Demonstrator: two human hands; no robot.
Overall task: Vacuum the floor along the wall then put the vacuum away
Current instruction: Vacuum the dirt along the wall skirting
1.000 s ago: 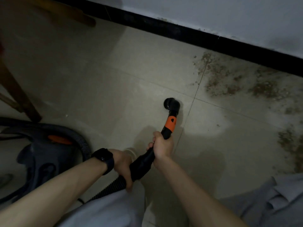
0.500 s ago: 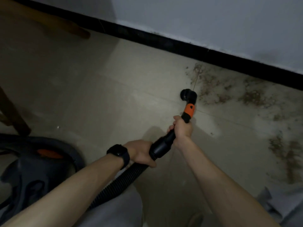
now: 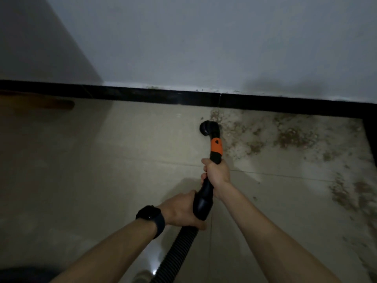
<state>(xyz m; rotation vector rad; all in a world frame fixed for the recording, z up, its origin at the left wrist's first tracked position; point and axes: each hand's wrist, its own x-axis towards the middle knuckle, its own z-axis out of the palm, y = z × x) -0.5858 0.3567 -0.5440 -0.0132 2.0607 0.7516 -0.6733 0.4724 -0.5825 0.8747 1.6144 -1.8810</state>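
Both hands hold the black vacuum wand. My right hand grips its narrow neck just below the orange collar. My left hand, with a dark watch on the wrist, grips the wide lower end where the ribbed hose joins. The round black nozzle sits on the tiled floor, a short way from the black skirting board, at the left edge of a brown dirt patch. Only a dark sliver of the vacuum body shows at the bottom left.
A pale wall rises above the skirting. A brown wooden piece lies along the wall at the far left. More dirt spreads over the tiles at the right. The floor left of the nozzle looks free of dirt.
The view has tilted up toward the wall. The nozzle has moved forward and to the right, reaching the dirt patch near the skirting. Both hands keep their grip on the wand.
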